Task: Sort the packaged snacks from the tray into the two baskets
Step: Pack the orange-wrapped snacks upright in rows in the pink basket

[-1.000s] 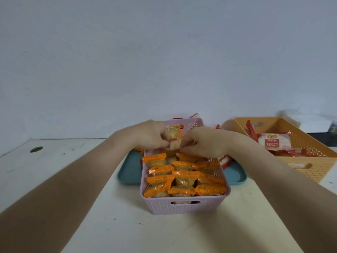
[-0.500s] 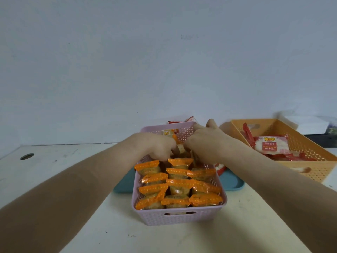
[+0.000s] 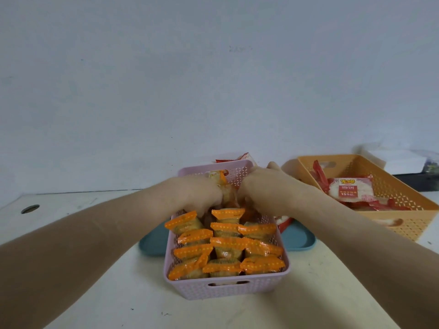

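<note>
A pink basket [image 3: 225, 288] stands in front of me, filled with several orange-wrapped snacks [image 3: 228, 243] in rows. My left hand [image 3: 197, 198] and my right hand [image 3: 261, 188] are both curled into the basket's far half, pressing together on an orange-wrapped snack [image 3: 219, 180] that sticks up between them. Behind the basket lies a teal tray [image 3: 299, 238] with a red-and-white snack [image 3: 282, 222] partly hidden. At the right stands an orange basket [image 3: 403, 205] with red-and-white packets [image 3: 350, 189] inside.
The white table [image 3: 95, 293] has a round hole [image 3: 30, 208] at the far left. A plain wall rises right behind the tray. White and dark objects [image 3: 403, 160] sit behind the orange basket at the far right.
Both hands have pushed deeper into the far end of the pink basket, lowering the orange-wrapped snack between them. The view has tilted, so the basket appears lower.
</note>
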Tool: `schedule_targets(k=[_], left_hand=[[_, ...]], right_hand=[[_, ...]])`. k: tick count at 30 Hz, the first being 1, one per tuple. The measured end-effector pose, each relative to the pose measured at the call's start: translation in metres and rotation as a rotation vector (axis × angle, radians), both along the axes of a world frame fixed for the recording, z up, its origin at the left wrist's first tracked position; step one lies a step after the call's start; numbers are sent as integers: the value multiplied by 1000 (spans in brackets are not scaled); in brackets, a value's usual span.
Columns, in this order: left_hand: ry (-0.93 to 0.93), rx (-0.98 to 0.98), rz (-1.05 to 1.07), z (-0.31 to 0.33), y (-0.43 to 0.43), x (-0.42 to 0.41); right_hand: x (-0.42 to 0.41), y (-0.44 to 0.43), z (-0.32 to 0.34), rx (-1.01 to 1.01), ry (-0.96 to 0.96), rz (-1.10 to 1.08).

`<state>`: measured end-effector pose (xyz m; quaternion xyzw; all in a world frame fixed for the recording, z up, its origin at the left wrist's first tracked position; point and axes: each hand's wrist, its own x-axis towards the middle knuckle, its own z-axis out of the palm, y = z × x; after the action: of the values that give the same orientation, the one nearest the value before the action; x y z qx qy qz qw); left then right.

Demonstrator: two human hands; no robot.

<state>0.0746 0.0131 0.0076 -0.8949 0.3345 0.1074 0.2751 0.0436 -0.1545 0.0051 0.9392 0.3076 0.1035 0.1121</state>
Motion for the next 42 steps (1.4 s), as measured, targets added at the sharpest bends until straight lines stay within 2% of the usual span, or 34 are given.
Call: schedule_targets(k=[2, 6, 12, 14, 17, 19, 21, 23, 25, 27, 29, 32, 35, 36, 38, 42], left_hand=[[16, -66, -5, 5, 3, -2], [30, -218, 103, 21, 12, 0], [-3, -377, 196, 19, 21, -6], [-47, -374, 192, 19, 19, -10], [-146, -321, 178, 15, 16, -12], [-144, -357, 199, 17, 14, -13], [-57, -493, 244, 22, 14, -13], [145, -680, 317, 27, 14, -17], [327, -663, 306, 29, 9, -24], [394, -534, 291, 23, 4, -27], [416, -519, 294, 17, 2, -26], [519, -642, 369, 17, 9, -22], [573, -797, 480, 17, 20, -14], [502, -768, 442, 16, 22, -10], [321, -564, 310, 15, 19, -5], [206, -258, 247, 13, 6, -4]], right_hand=[[6, -6, 1, 174, 10, 27], [2, -14, 13, 728, 154, 9], [-12, -17, 15, 1053, 224, -86], [-13, -18, 12, 1034, 233, -149], [-14, -19, 3, 882, 247, -221], [-16, -17, -4, 747, 233, -205], [-18, -15, -8, 533, 197, -200], [-22, -14, -7, 347, 178, -219], [-25, -14, -4, 238, 162, -214], [-23, -12, 1, 201, 164, -197], [-24, -8, 8, 250, 190, -168], [-26, 1, 9, 279, 283, -96], [-25, 6, 1, 276, 242, -61], [-25, 6, 0, 290, 226, -58], [-23, 6, 1, 294, 234, -40], [-25, 7, 3, 234, 286, -3]])
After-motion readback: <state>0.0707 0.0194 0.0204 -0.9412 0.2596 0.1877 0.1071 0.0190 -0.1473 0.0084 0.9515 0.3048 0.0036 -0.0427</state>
